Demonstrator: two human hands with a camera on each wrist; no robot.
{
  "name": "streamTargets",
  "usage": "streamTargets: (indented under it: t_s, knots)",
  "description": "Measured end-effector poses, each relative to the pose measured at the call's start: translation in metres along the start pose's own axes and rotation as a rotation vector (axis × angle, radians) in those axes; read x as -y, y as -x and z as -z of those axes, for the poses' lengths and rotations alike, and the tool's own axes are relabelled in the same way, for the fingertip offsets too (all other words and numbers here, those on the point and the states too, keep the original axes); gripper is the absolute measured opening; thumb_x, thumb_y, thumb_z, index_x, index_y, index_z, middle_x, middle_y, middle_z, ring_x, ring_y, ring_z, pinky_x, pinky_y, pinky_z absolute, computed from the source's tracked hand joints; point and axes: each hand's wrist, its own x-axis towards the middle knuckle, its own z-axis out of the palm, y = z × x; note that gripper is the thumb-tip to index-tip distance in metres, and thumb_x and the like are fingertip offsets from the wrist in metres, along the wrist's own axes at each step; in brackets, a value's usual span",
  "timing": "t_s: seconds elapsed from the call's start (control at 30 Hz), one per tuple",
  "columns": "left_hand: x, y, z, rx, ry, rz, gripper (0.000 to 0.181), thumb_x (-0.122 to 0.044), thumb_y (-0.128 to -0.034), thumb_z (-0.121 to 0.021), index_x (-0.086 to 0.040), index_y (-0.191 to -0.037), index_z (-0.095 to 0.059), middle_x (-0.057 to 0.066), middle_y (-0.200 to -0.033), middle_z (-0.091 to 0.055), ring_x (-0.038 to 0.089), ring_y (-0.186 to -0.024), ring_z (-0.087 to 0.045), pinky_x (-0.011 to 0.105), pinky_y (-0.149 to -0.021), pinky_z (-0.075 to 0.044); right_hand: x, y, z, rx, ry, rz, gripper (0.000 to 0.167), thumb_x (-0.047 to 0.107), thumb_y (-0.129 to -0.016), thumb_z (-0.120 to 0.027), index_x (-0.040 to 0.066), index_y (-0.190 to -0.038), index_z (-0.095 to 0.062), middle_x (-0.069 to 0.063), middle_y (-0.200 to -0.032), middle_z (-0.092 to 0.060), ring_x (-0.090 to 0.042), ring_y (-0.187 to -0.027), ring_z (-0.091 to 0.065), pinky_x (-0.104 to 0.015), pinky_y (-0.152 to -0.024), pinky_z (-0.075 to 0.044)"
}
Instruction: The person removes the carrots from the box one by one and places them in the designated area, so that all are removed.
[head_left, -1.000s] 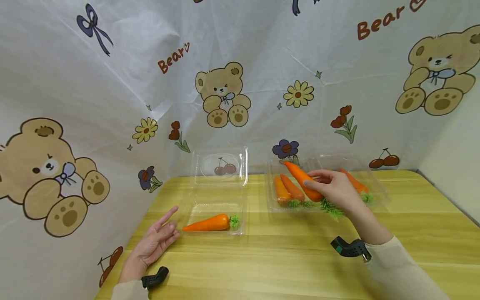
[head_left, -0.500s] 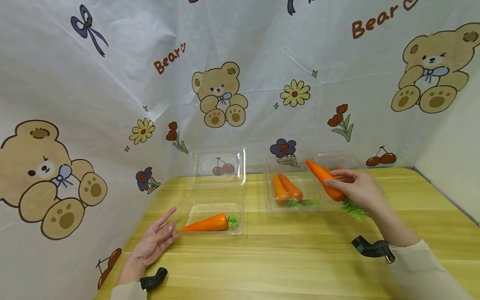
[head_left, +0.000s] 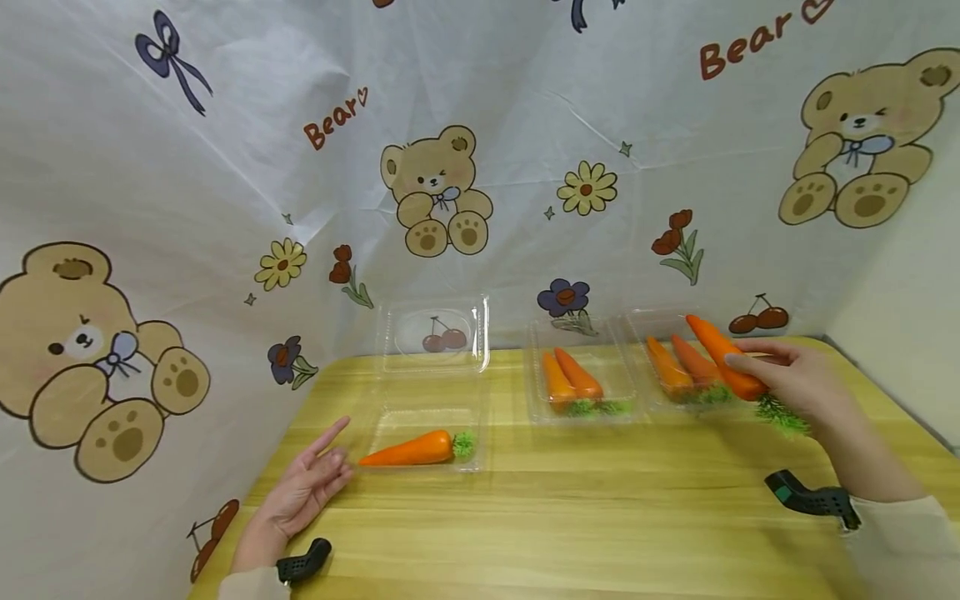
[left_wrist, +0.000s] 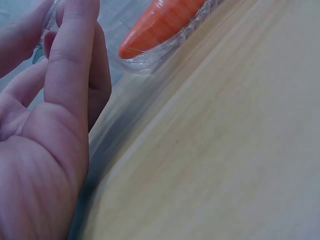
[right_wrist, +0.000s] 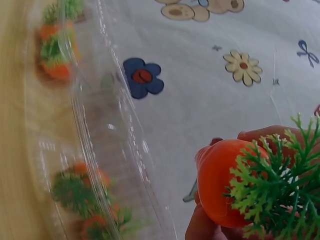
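**Carrots and clear boxes: five lying in, one in hand**

Progress, left to right:
- Left hand (head_left: 303, 487): index finger extended, others loosely bent, gripping nothing; just beside the left box. Contact with the box cannot be told.
- Left box (head_left: 397, 421): lid (head_left: 432, 333) raised at the far side. One carrot (head_left: 412, 449) along the near wall, tip left, greens right.
- Middle box (head_left: 615, 375): two carrots (head_left: 579, 377) side by side, tips far, greens near.
- Right box (head_left: 660, 312): just beside the middle box; a pair of carrots (head_left: 670, 368), tips far.
- Held carrot (head_left: 726, 358): lifted and tilted, tip far, greens near, at the right end of the right box; whether above it or beside it, uncertain.
- Right hand (head_left: 795, 379): thumb and fingers pinching that carrot.

Tally, as judged: five of six seem settled (one, two, two); the sixth is not yet set down, and the left box is not closed.

Edges and room, left to right:
- Cloth (head_left: 517, 150): slants along the left, then backs the boxes closely; far clearance looks tight.
- Table (head_left: 525, 517): bare wood between left and middle boxes; widest room in the near strip.
- Right box walls: the nearest edges for the carrot to catch.
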Motion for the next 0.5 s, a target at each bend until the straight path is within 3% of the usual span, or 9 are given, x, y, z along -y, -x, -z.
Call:
streamTargets:
  t_s: [0.1,0.2,0.33,0.5]
  knots:
    - [-0.001,0.0,0.001,0.002,0.005,0.0,0.067,0.008,-0.1097,-0.021,-0.021,-0.168,-0.005,0.001,-0.112,-0.059,0.016,-0.107,-0.069,0.028,-0.105,-0.056,-0.008,0.0,0.011,-0.042,0.009,-0.024,0.043,0.05,-0.099,-0.065,0.023,-0.132,-0.063,0.024,-0.097,-0.058,-0.004,-0.082,-0.058,-0.029,-0.066,-0.053]
    - [-0.002,0.001,0.001,-0.004,0.017,0.006,0.066,0.007,-0.11,-0.021,-0.023,-0.168,-0.009,0.002,-0.112,-0.058,0.017,-0.107,-0.069,0.028,-0.105,-0.056,-0.014,0.0,0.019,-0.081,0.02,-0.062,0.041,0.054,-0.097,-0.066,0.029,-0.13,-0.066,0.009,-0.111,-0.056,-0.005,-0.082,-0.056,-0.028,-0.066,-0.053]
    - [-0.002,0.002,0.001,-0.009,0.03,0.023,0.067,0.006,-0.1105,-0.021,-0.023,-0.167,-0.003,0.002,-0.112,-0.058,0.017,-0.108,-0.069,0.028,-0.105,-0.056,-0.023,0.001,0.029,-0.102,0.029,-0.103,0.048,0.058,-0.096,-0.065,0.028,-0.134,-0.064,-0.01,-0.127,-0.052,-0.006,-0.083,-0.055,-0.029,-0.066,-0.054]
    - [-0.002,0.0,0.001,0.003,0.029,0.032,0.066,0.006,-0.1107,-0.02,-0.024,-0.167,-0.003,0.001,-0.112,-0.059,0.017,-0.109,-0.07,0.027,-0.105,-0.056,-0.038,0.001,0.038,-0.142,0.018,-0.148,0.053,0.06,-0.096,-0.063,0.028,-0.138,-0.061,-0.017,-0.133,-0.049,-0.008,-0.084,-0.053,-0.029,-0.065,-0.055]
